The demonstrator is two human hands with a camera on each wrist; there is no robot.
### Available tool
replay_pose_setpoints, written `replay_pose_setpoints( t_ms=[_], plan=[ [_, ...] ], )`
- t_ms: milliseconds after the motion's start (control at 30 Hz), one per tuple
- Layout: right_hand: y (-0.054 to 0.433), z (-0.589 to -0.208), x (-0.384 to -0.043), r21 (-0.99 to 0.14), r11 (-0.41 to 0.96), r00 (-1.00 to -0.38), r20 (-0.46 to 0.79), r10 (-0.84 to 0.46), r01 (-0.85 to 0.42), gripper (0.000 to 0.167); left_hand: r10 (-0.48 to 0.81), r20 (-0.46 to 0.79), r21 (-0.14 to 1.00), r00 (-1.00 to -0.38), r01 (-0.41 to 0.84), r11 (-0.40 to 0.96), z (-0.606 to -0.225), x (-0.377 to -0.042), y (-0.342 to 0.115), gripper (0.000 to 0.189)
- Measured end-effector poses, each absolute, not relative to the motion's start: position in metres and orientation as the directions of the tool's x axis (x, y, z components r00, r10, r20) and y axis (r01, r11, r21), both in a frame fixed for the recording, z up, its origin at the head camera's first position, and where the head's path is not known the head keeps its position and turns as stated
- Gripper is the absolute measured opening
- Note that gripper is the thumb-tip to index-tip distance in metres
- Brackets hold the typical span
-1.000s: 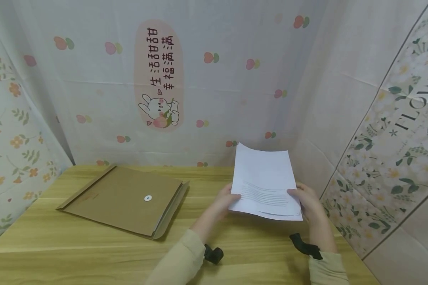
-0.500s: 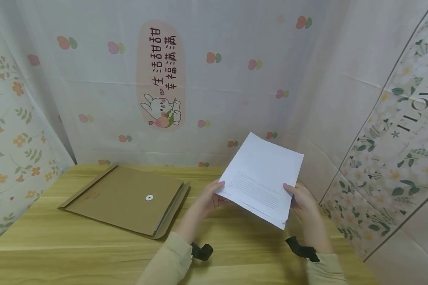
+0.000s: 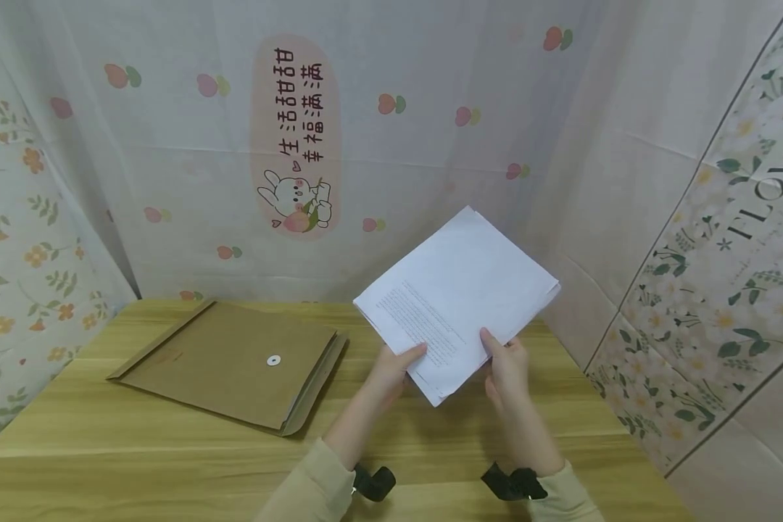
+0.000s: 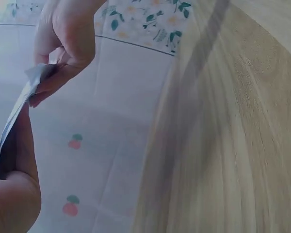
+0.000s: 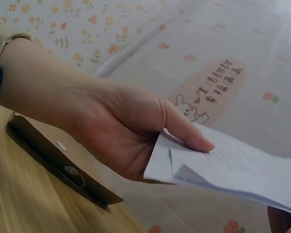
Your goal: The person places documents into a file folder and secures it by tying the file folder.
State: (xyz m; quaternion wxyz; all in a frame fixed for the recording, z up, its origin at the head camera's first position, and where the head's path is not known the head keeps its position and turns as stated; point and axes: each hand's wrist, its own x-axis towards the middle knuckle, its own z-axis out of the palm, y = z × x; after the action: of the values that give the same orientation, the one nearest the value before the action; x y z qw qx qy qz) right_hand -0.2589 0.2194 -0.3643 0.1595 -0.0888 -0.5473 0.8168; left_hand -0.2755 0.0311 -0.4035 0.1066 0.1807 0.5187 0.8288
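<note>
A stack of white paper sheets (image 3: 470,283) is held up over the table, turned so that one corner points down toward the person. Lines of small print run across its lower left part. My left hand (image 3: 391,371) pinches the lower left edge, thumb on top and fingers underneath. On the lower right edge, my right hand (image 3: 509,368) grips the sheets the same way. In the right wrist view the left thumb presses on the printed face, and the sheet edges (image 5: 184,177) there are slightly uneven. The left wrist view shows the stack (image 4: 19,104) edge-on between both hands.
A brown paper envelope (image 3: 222,362) with a white round button lies on the left of the wooden table (image 3: 189,471), its flap side toward the hands. Patterned cloth (image 3: 391,181) hangs behind the table and along both sides. Black mounts (image 3: 373,483) sit on both wrists.
Both hands have turned the paper stack from nearly upright to a steep diagonal. The stack has risen slightly, and the right hand has moved left, closer to the left hand. The envelope has stayed put.
</note>
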Motion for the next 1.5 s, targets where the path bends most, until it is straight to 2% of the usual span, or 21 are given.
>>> replay_pose_setpoints(
  t_ms=[233, 433, 567, 700, 800, 933, 1033, 1267, 1500],
  plan=[
    [0.216, -0.363, -0.257, -0.909, -0.396, -0.966, 0.023, 0.256, -0.127, 0.046, 0.351, 0.184, 0.911, -0.918, 0.025, -0.412, -0.398, -0.271, 0.006, 0.046],
    [0.242, -0.362, -0.266, -0.846, -0.531, -0.986, -0.048, 0.158, -0.044, 0.022, 0.405, 0.190, 0.935, -0.894, 0.040, -0.351, -0.392, -0.272, -0.031, 0.048],
    [0.268, -0.365, -0.271, -0.826, -0.563, -0.999, -0.029, -0.022, 0.036, 0.016, 0.437, 0.221, 0.956, -0.872, 0.104, -0.275, -0.390, -0.273, -0.058, 0.049],
    [0.290, -0.370, -0.271, -0.877, -0.472, -0.975, 0.014, -0.221, 0.095, 0.030, 0.503, 0.224, 0.969, -0.835, 0.138, -0.203, -0.390, -0.273, -0.084, 0.044],
    [0.297, -0.373, -0.272, -0.945, -0.312, -0.942, 0.009, -0.336, 0.103, 0.035, 0.554, 0.154, 0.986, -0.818, 0.091, -0.140, -0.390, -0.271, -0.099, 0.043],
    [0.292, -0.376, -0.273, -0.997, -0.044, -0.928, -0.049, -0.369, 0.070, 0.025, 0.584, 0.092, 0.996, -0.807, 0.072, -0.057, -0.389, -0.268, -0.113, 0.047],
    [0.284, -0.376, -0.273, -0.996, 0.089, -0.943, -0.051, -0.330, 0.022, 0.029, 0.548, 0.079, 0.996, -0.833, 0.083, -0.017, -0.388, -0.266, -0.119, 0.045],
    [0.271, -0.373, -0.263, -0.990, 0.133, -0.953, 0.002, -0.303, -0.044, 0.046, 0.314, 0.039, 0.999, -0.949, 0.048, 0.021, -0.389, -0.263, -0.124, 0.044],
    [0.255, -0.380, -0.252, -0.989, 0.137, -0.956, 0.007, -0.292, -0.050, 0.048, 0.164, 0.086, 0.984, -0.983, 0.110, 0.141, -0.392, -0.263, -0.127, 0.042]
  ],
)
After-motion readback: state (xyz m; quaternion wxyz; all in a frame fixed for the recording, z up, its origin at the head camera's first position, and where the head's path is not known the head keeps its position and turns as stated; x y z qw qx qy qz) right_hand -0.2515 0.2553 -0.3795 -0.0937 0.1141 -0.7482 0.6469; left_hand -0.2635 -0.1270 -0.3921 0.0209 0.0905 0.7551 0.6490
